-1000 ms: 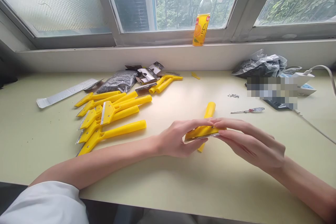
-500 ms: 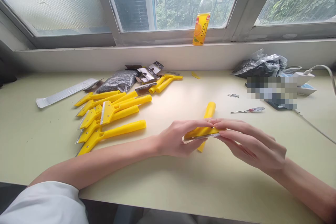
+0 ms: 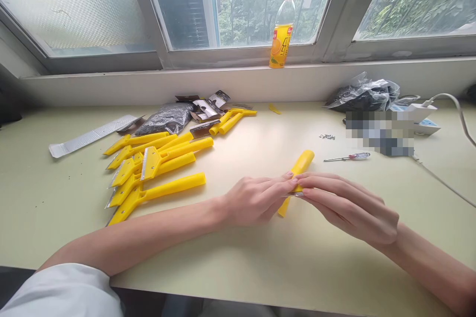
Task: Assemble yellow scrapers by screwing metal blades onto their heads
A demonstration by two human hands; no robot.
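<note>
Between my two hands is a yellow scraper point(image 3: 304, 162), its handle pointing away from me toward the window. My left hand point(image 3: 256, 198) has its fingers closed around the head from the left. From the right, my right hand point(image 3: 349, 203) pinches the same head with its fingertips. A thin strip of shiny blade edge shows between the fingers, while most of the head is hidden. Another yellow part point(image 3: 284, 207) sticks out below the fingers; I cannot tell whether it is joined to the scraper. Several yellow scrapers point(image 3: 174, 186) with blades lie piled to the left of my hands.
A screwdriver point(image 3: 347, 157) and small metal screws point(image 3: 327, 136) lie beyond my right hand. Farther back are yellow handles point(image 3: 232, 121), black packaging point(image 3: 208, 109), a dark plastic bag point(image 3: 165, 119), another bag point(image 3: 364, 94) and a white cable point(image 3: 451, 96). A juice bottle point(image 3: 281, 39) stands on the sill.
The scraper's handle has tilted to the right. My left fingers have moved over the head, so less of it and its blade shows. The view has shifted slightly.
</note>
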